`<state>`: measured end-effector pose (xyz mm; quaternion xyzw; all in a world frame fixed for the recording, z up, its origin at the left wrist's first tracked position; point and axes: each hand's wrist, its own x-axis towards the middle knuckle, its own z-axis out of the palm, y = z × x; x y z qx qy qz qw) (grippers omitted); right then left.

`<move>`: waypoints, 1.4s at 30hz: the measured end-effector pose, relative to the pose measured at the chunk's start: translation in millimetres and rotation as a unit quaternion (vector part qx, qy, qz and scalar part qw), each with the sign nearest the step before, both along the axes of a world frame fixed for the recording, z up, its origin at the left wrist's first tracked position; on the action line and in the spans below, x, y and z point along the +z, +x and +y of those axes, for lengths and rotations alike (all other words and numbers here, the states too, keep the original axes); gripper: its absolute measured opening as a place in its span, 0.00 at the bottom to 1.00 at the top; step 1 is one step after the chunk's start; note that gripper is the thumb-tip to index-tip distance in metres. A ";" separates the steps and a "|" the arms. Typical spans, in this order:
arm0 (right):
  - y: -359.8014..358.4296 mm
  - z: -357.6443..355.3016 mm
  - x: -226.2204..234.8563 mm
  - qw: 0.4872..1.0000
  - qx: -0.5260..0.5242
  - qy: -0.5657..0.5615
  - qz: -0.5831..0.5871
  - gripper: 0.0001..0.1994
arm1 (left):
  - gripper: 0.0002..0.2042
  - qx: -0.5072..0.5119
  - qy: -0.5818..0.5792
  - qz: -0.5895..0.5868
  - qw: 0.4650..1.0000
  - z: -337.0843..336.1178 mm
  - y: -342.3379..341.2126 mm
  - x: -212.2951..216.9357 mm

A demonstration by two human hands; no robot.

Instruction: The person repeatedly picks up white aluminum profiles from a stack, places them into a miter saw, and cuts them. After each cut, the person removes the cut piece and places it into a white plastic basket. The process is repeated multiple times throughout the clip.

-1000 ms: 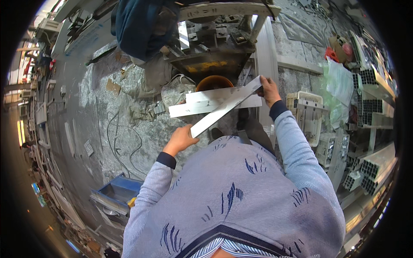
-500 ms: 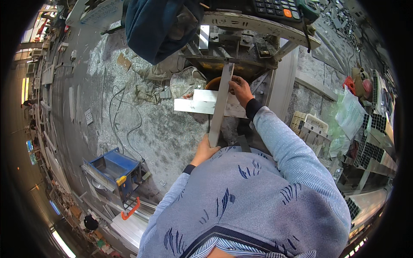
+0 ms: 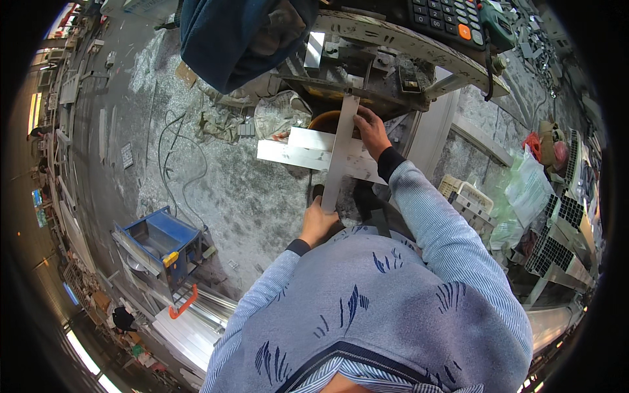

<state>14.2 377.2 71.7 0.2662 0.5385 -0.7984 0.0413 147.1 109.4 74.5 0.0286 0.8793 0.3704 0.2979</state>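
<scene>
A long, narrow aluminium strip is held at both ends, running almost straight away from the body toward a machine ahead. Its near end is gripped by the left hand, whose fingers are clenched around it just in front of the chest. Its far end is steadied by the right hand, the fingers closed on the strip's right edge close to the machine's lower frame.

Under the strip, and crossing it nearly at a right angle, a wider flat aluminium profile is seen lying level; whether the two pieces touch cannot be told. Just behind the crossing, part of an orange-rimmed bucket is visible beneath the machine.

On the upper surface of the machine a dark calculator with one orange key is set, with a green tool beside it. A dark blue garment is draped over the machine's left end.

The concrete floor is strewn with pale shavings, and thin cables are trailed across it. A blue bin is placed at the lower left, well apart from the hands. To the right, a pale plastic crate and clear plastic bags are found, with stacked hollow aluminium sections beyond them.
</scene>
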 end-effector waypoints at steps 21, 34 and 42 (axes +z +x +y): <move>-2.3 -17.5 -9.6 0.958 0.008 0.267 0.101 0.19 | 0.24 -0.005 0.044 -0.027 0.999 14.7 -31.3 51.0; 2.2 -24.7 3.5 0.984 -0.057 0.134 0.107 0.17 | 0.22 -0.014 0.018 -0.034 0.999 15.9 -37.4 80.4; -1.6 -26.6 9.1 0.987 -0.054 0.136 0.064 0.17 | 0.22 -0.015 0.037 -0.087 0.995 11.5 -45.4 73.9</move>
